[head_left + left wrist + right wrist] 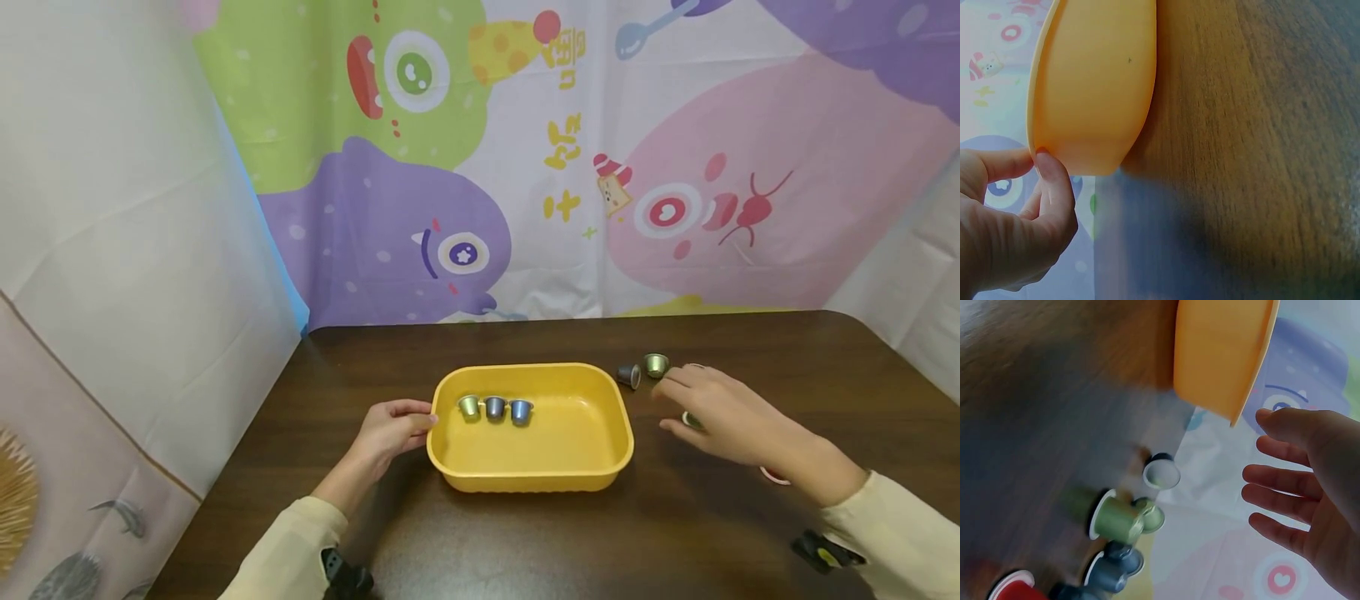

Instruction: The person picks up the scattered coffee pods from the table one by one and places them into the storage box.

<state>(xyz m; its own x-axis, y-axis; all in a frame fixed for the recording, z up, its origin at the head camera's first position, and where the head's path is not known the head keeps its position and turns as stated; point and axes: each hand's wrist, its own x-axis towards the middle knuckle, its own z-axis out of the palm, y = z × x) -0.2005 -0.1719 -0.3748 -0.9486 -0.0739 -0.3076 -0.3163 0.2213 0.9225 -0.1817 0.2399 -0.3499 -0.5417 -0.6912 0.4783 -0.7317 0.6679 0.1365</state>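
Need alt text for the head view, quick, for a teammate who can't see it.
A person's left hand pinches the left rim of a yellow tray holding a row of three small capsules, while the empty right hand hovers near more capsules on the dark table, right of the tray. A cartoon-print sheet hangs behind.

Head view, right: the right hand [720,414] mostly hides a green capsule [692,422]; right wrist view, lower left: the bottom edge crops a red capsule [1019,590]
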